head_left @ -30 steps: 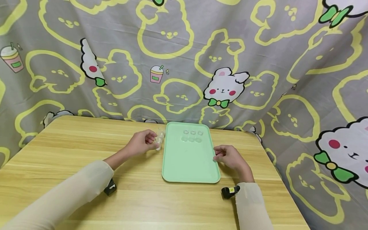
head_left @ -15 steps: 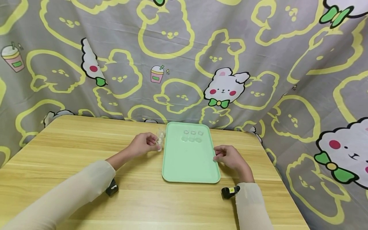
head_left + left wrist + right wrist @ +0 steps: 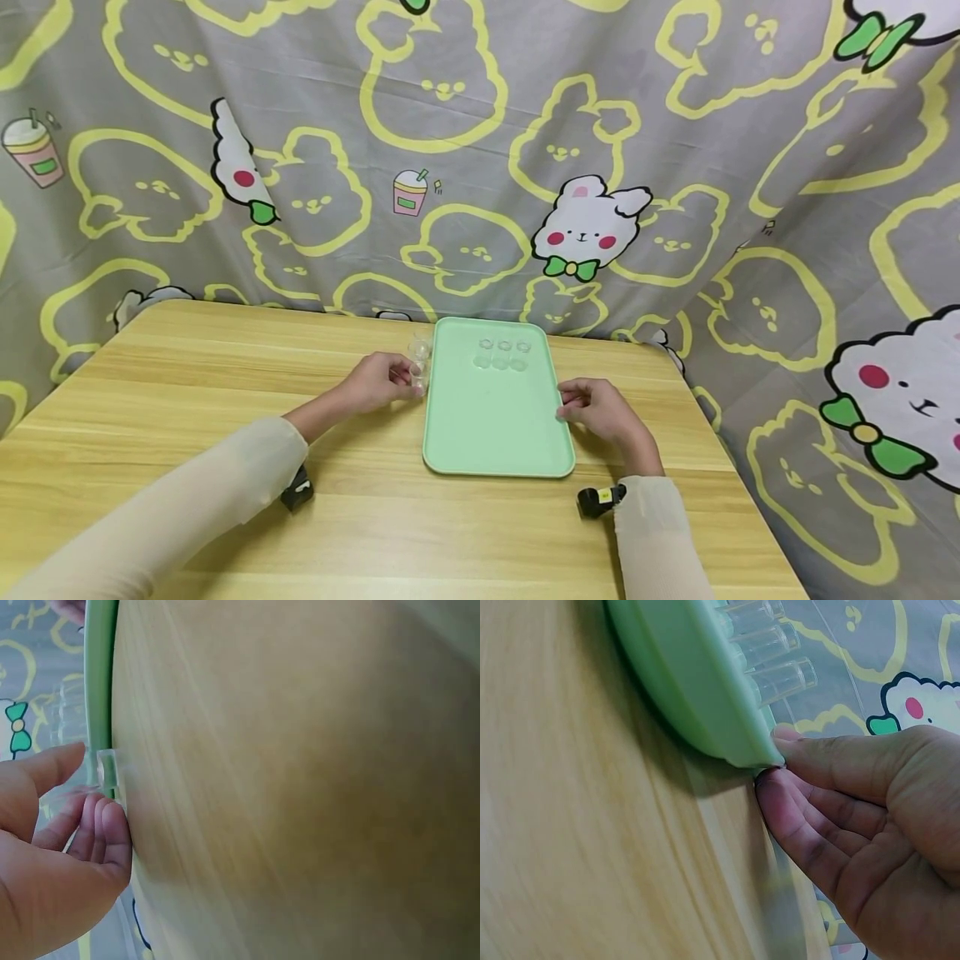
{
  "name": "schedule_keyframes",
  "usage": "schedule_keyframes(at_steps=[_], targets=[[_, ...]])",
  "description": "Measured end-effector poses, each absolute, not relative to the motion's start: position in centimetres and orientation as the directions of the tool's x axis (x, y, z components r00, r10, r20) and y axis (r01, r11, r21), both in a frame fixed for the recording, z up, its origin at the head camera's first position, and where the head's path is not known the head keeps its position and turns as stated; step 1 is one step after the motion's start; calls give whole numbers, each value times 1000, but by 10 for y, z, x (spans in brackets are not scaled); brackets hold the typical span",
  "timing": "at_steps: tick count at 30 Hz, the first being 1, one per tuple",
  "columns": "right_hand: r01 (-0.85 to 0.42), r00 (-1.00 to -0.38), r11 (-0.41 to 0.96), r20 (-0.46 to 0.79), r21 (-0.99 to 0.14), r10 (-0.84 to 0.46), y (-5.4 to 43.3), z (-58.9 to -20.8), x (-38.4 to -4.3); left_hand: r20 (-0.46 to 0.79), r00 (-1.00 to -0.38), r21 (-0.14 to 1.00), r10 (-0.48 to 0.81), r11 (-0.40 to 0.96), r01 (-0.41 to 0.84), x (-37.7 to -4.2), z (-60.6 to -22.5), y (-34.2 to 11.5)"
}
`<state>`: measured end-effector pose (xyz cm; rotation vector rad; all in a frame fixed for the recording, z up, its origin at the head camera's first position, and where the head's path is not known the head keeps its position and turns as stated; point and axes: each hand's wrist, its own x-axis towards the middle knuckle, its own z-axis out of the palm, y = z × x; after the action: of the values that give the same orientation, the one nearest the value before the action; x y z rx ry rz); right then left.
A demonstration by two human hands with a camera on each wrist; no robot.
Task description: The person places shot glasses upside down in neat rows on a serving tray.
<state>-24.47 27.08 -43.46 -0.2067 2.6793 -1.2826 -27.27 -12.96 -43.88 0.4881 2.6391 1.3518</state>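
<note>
A pale green tray lies on the table, with three small clear plastic cups standing near its far end. On its right edge, my right hand pinches the rim, thumb above and fingers below. At the tray's left side my left hand holds another small clear cup between thumb and bent fingers. The left wrist view shows this cup right at the tray's side. One more clear cup stands just behind it, partly overlapped in the head view.
The wooden table runs to a patterned grey curtain at the back and right. A black wrist camera sits on the right wrist; another black device shows below the left sleeve.
My left hand has shifted slightly to the right with its cup, closer to the tray's left edge. The right hand and the tray have stayed in place.
</note>
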Motion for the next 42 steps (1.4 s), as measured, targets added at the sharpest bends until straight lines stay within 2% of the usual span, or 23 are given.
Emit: schedule_keyframes(at_steps=[21,31,42], targets=[[-47,-978,616,-89,-787,-188,268,-435,-245,19,-903,759,429,582,292,-274,-434,-127],[-49,-979,622,-87,-781,-186,270,-434,-244,119,-887,750,446,545,375,-276,-420,-127],[-54,-979,625,-83,-779,-189,270,-434,-245,130,-881,770,456,514,379,-279,-400,-115]])
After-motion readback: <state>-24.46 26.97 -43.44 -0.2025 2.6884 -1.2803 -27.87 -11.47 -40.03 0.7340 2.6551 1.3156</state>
